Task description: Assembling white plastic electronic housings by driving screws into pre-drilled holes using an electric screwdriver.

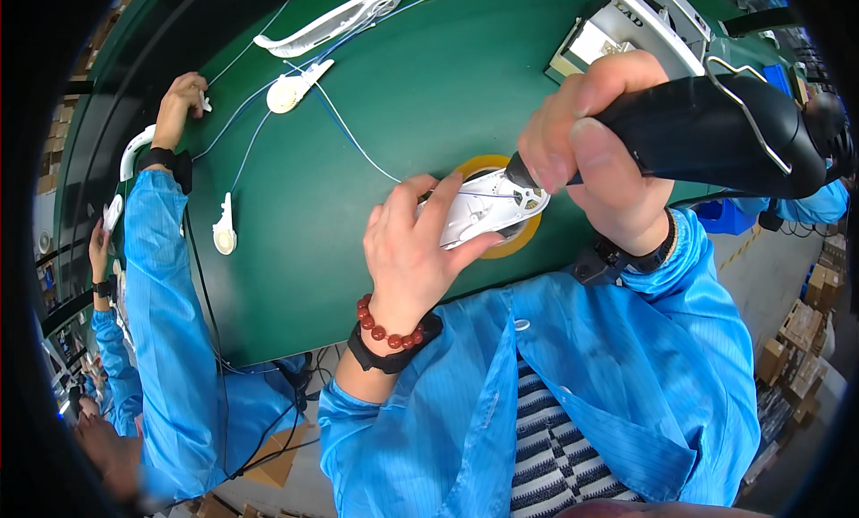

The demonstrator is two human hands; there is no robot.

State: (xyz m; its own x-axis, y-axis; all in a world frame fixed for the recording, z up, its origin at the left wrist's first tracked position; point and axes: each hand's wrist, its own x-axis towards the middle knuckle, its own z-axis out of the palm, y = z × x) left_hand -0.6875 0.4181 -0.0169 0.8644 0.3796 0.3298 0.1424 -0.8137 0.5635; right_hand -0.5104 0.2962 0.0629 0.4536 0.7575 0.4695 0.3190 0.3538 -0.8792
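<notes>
Your left hand (413,238) has its fingers clamped across the white plastic housing (476,218), which lies over the yellow tape roll (523,237) on the green desk (295,294), probably so the roll props it. Your right hand (606,147) wraps its fingers around the black power screwdriver (711,131), nose at the housing's right end; your left grip likely prevents twisting.

Head-worn fisheye, facing down, close above green worktable (304,223).
</notes>
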